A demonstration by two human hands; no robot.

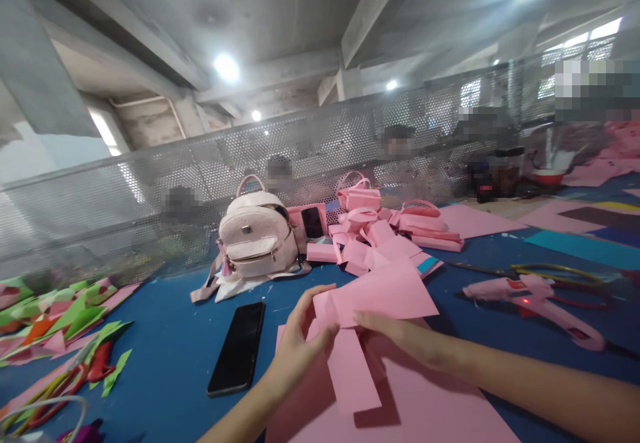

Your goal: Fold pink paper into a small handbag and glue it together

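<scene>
Between my hands is a folded piece of pink paper (385,296), with a wide flap reaching up to the right and a narrower strip hanging down. My left hand (305,326) grips its left end, fingers behind and thumb in front. On the lower edge of the wide flap my right hand (395,333) presses with a thumb; its other fingers are hidden under the paper. Below both hands a large pink sheet (425,403) lies on the blue table. Left of my left hand rests a black phone (237,348).
A pink hot glue gun (535,303) with a lit red light lies at right. A cream backpack (259,236) stands behind, beside a pile of pink paper pieces (375,230). Scissors (65,390) and green scraps (85,310) are at left. A perforated metal screen (320,143) borders the table.
</scene>
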